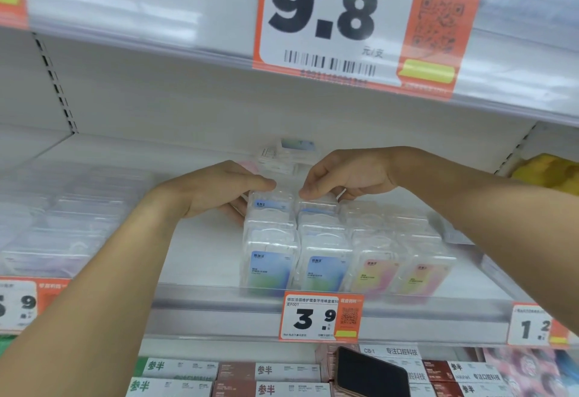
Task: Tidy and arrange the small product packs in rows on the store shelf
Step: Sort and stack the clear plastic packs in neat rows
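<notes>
Packs (326,258), clear boxes, stand in rows at the shelf's (200,258) front edge. Left hand (216,188) pinches the rear blue pack (271,200); right hand (347,174) pinches its neighbour (318,205).

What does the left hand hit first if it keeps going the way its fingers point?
Probably the loose clear packs lying behind the rows; the left hand points toward the shelf back, though depth is unclear.

price tags 9.8 (326,17) and 3.9 (313,318), dark phone (371,373)
</notes>
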Motion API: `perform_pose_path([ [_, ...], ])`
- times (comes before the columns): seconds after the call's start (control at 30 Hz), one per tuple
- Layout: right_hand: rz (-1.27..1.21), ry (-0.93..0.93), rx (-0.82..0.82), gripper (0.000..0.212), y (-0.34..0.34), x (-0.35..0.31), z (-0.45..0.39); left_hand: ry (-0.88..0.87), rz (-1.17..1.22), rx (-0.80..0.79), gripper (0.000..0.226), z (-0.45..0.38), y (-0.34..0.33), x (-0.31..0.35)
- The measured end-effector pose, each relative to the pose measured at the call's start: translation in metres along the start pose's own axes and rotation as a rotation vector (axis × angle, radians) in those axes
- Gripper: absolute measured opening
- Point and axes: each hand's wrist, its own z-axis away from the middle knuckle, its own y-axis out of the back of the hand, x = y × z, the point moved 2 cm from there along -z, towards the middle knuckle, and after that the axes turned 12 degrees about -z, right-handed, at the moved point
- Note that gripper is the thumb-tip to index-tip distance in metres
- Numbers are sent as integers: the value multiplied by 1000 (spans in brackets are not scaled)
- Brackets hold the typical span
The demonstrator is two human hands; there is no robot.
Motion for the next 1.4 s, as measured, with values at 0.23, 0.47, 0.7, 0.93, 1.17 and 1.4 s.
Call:
perform_pose_path([
  [0.23,34,5,-74,18,-4,3,4,-9,-20,-47,23,9,1,5],
  [0.47,7,-13,-121,13,-5,4,2,-14,-31,-54,25,11,2,5],
  [0.7,-40,-38,-122,20,-7,2,1,-10,-28,-85,35,13,2,6],
  [0.93,242,274,525,26,22,-14,-32,32,-198,402,42,-7,14,-8],
  [1.17,563,104,488,27,37,-19,-92,146,-483,571,65,-27,18,-32],
  [1.4,301,106,608,70,42,-13,-98,194,-457,574,69,-34,17,-57],
])
